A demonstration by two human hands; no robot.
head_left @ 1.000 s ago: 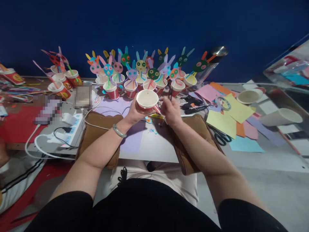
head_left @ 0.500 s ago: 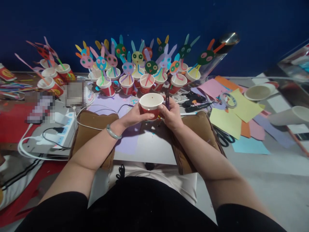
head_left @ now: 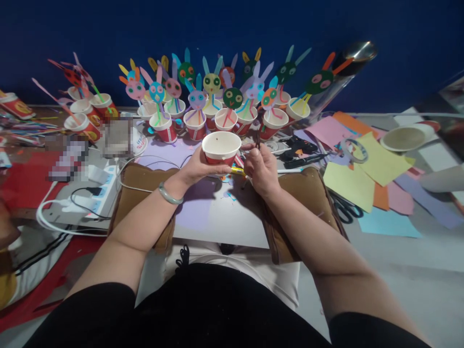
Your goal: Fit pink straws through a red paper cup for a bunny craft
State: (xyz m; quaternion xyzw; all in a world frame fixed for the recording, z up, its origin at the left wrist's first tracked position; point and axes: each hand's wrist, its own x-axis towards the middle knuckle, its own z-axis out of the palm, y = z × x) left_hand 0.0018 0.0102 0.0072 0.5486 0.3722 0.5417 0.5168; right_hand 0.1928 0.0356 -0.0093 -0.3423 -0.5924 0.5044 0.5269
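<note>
My left hand is closed round a red-and-white paper cup, holding it slightly tilted above the table. A small dark spot shows on the cup's inner wall. To its right, my right hand is curled round a slim dark tool, mostly hidden by the fingers, so its kind is unclear. The right hand is apart from the cup's wall, or only its fingertips come near it. Beyond the hands stand several finished paper cups with colourful paper rabbit heads on bent straws or sticks.
Two brown cushions lie under my forearms. Black-handled scissors, coloured paper sheets and a tape roll lie at right. On the left are a power strip with cables and a phone. Another person's arm shows at the left edge.
My right hand has moved off the cup, with the dark tool still in its fingers. The cup has shifted slightly left and stays in my left hand. The view has turned a little.
</note>
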